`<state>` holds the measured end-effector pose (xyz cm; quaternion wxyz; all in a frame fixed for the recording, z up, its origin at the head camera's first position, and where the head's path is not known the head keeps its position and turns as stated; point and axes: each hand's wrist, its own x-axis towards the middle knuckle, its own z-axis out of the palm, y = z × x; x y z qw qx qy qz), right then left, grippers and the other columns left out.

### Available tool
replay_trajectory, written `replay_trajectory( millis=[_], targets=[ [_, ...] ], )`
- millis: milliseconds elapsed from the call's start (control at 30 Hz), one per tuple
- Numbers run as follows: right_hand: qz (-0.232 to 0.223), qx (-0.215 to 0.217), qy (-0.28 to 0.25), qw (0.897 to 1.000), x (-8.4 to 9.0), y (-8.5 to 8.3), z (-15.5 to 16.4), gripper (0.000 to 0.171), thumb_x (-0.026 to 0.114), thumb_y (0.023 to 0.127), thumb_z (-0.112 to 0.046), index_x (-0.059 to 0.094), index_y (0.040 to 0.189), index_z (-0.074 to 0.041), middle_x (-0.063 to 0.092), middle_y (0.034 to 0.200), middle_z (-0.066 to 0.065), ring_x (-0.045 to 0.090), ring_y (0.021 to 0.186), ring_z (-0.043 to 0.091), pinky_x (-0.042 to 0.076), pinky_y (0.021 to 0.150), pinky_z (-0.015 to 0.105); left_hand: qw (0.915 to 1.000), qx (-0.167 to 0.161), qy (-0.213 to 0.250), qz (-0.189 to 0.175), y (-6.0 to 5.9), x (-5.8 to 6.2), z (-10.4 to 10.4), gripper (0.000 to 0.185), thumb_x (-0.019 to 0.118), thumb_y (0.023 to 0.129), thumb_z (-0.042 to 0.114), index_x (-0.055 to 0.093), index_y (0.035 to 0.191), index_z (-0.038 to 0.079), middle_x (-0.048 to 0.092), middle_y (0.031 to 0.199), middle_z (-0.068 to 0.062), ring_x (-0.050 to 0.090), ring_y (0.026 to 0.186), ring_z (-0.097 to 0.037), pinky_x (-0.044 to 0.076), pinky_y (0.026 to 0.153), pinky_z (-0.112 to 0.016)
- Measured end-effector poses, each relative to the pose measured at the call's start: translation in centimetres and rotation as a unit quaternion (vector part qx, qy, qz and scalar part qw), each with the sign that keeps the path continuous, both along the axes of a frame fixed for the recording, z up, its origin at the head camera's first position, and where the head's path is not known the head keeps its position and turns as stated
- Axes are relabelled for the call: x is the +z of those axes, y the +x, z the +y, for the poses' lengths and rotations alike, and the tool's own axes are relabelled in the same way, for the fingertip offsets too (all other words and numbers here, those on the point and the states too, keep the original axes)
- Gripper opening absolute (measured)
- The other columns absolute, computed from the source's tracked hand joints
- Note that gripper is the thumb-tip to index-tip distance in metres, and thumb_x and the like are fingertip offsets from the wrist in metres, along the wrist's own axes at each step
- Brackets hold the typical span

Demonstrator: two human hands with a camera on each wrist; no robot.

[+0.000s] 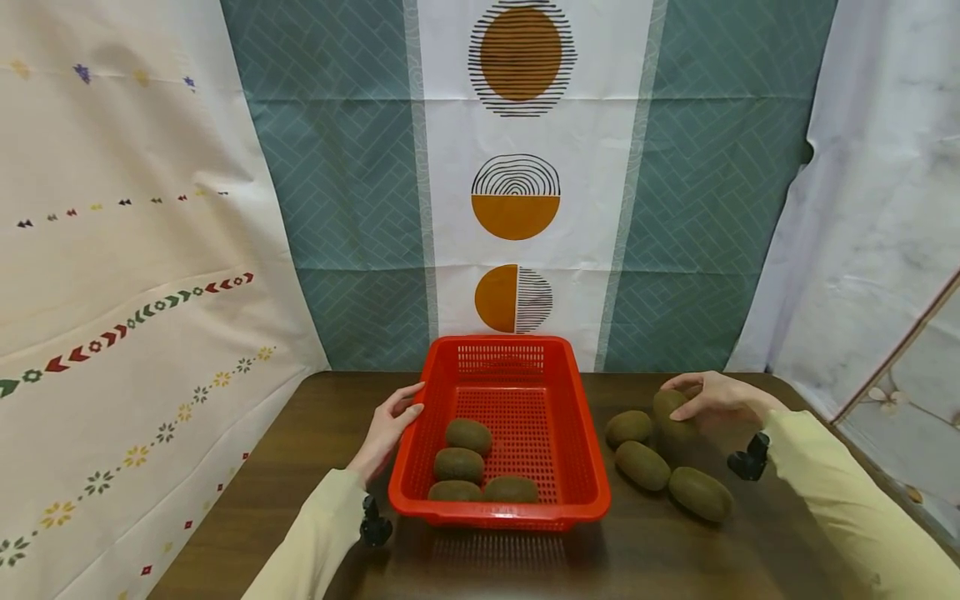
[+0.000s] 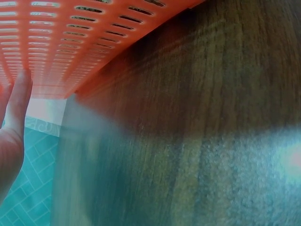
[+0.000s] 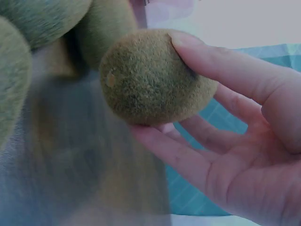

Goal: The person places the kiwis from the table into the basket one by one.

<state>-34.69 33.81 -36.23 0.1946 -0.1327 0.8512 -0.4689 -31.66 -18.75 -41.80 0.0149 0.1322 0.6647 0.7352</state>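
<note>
A red plastic basket (image 1: 570, 433) stands on the dark wooden table (image 1: 300, 467) and holds several kiwis (image 1: 468, 436). My left hand (image 1: 390, 425) rests with straight fingers against the basket's left wall (image 2: 56, 42); one finger (image 2: 19, 101) shows in the left wrist view. To the right of the basket lie several more kiwis (image 1: 641, 464). My right hand (image 1: 712, 398) holds the farthest kiwi (image 1: 670, 414) of that group; in the right wrist view its thumb and fingers (image 3: 221, 70) curl around this kiwi (image 3: 150, 77), with other kiwis (image 3: 42, 19) close behind.
Patterned curtains (image 1: 517, 183) hang close behind the table and along both sides. Bare table top lies left of the basket and in front of it (image 1: 510, 567). The table's right edge (image 1: 817, 408) is near my right arm.
</note>
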Motion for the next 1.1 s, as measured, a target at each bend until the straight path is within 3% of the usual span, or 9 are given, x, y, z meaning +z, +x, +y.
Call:
replay_trajectory(
  millis=[200, 400, 533, 833, 1100],
  targets=[
    [-0.019, 0.047, -0.01, 0.999, 1.4, -0.8, -1.1, 0.059, 0.071, 0.077, -0.005, 0.042, 0.127, 0.008, 0.052, 0.11, 0.02, 0.056, 0.088, 0.028, 0.049, 0.072, 0.042, 1.0, 0.004, 0.005, 0.004, 0.0, 0.0, 0.0, 0.044, 0.057, 0.09, 0.01, 0.044, 0.132, 0.005, 0.05, 0.118, -0.025, 0.056, 0.094, -0.041, 0.05, 0.072, -0.045],
    [0.011, 0.108, 0.004, 0.994, 2.4, -1.0, -2.6, 0.056, 0.069, 0.08, -0.009, 0.044, 0.13, -0.002, 0.044, 0.126, 0.02, 0.049, 0.103, 0.03, 0.048, 0.077, 0.041, 1.0, -0.004, 0.001, -0.003, 0.1, 0.0, 0.0, 0.045, 0.054, 0.091, 0.009, 0.041, 0.134, 0.004, 0.047, 0.121, -0.028, 0.054, 0.097, -0.043, 0.05, 0.073, -0.044],
    [0.034, 0.125, 0.012, 0.992, 3.1, -1.4, -3.6, 0.055, 0.069, 0.081, -0.012, 0.045, 0.13, -0.005, 0.044, 0.126, 0.018, 0.049, 0.106, 0.031, 0.048, 0.079, 0.04, 1.0, -0.008, 0.0, -0.005, 0.1, 0.1, 0.0, 0.046, 0.053, 0.092, 0.008, 0.039, 0.135, 0.003, 0.045, 0.122, -0.029, 0.052, 0.099, -0.045, 0.049, 0.073, -0.044],
    [0.028, 0.161, -0.007, 0.987, 5.2, -2.1, -6.5, 0.054, 0.069, 0.079, -0.009, 0.047, 0.128, -0.006, 0.042, 0.128, 0.015, 0.04, 0.111, 0.035, 0.048, 0.079, 0.043, 1.0, -0.002, -0.006, -0.006, 0.1, 0.3, 0.0, 0.046, 0.053, 0.091, 0.008, 0.039, 0.135, 0.003, 0.046, 0.123, -0.028, 0.053, 0.099, -0.043, 0.049, 0.074, -0.043],
    [0.028, 0.215, 0.027, 0.976, 7.4, -2.4, -10.8, 0.05, 0.073, 0.076, -0.01, 0.054, 0.123, -0.012, 0.052, 0.121, 0.008, 0.042, 0.112, 0.03, 0.042, 0.086, 0.041, 0.9999, -0.009, 0.001, -0.007, 0.0, 0.2, 0.0, 0.046, 0.053, 0.092, 0.008, 0.039, 0.135, 0.003, 0.045, 0.123, -0.028, 0.052, 0.099, -0.045, 0.049, 0.074, -0.044]
  ],
)
